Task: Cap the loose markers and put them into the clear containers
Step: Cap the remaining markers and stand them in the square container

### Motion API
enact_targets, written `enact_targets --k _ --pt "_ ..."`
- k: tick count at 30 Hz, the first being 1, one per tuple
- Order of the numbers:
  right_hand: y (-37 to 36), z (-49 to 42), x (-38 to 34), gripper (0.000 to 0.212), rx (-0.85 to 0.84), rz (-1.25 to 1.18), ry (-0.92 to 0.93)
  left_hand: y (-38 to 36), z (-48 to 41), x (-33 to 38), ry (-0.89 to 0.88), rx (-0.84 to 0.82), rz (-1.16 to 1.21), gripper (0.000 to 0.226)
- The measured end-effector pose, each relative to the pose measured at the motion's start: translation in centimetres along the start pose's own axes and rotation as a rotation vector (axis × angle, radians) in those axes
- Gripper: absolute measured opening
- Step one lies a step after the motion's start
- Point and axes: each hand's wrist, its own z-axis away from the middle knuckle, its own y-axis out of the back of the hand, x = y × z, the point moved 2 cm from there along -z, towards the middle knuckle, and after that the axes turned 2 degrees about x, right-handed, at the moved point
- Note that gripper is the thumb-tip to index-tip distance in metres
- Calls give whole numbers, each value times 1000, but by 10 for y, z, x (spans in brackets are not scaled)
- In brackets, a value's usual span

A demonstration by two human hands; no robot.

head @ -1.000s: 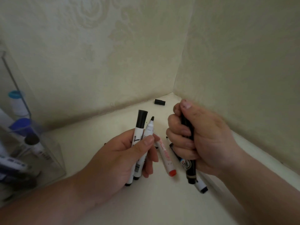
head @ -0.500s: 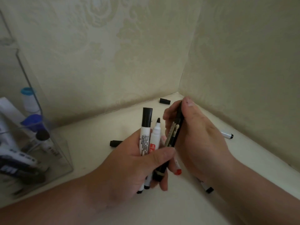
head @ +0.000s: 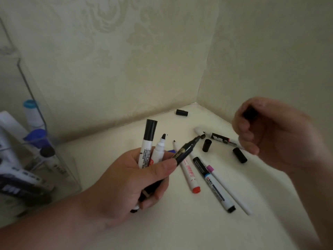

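Left hand: the left hand [head: 137, 179] has its fingers and thumb curled round three markers, bunched together and fanned out at the top.
Capped marker: white barrel with a black cap [head: 148, 141], upright, the leftmost of the bunch.
Uncapped white marker: [head: 159, 150] just right of it, its black tip bare and pointing up.
Black marker: [head: 187, 149] tilted to the right under the thumb, its chisel tip bare.
Right hand: the right hand [head: 270, 136] is raised above the desk and blurred; its curled fingers pinch a small black cap [head: 249, 112].
Loose caps: three black caps lie on the desk [head: 180, 224], one by the wall corner [head: 182, 112], two [head: 206, 145] [head: 239, 155] among the markers.
Loose markers: a red-ended marker [head: 189, 173], a black-capped marker with a blue band [head: 214, 184], a purple-banded marker [head: 229, 189] and a black-labelled marker [head: 222, 139] lie flat between the hands.
Clear container: [head: 59, 170] stands at the left edge, well apart from the loose markers, with several stored markers [head: 34, 112] inside.
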Motion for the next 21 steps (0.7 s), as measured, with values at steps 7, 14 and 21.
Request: enact_targets --k 7,14,21 --pt "37 -4 1 29 295 985 -265 -2 -2 -2 -39 38 -42 18" --pt "31 -3 4 53 270 1406 -458 -2 -1 -4 -44 52 -63 31" --pt "31 -3 13 39 196 1536 -633 -3 0 -3 -48 36 -113 32"
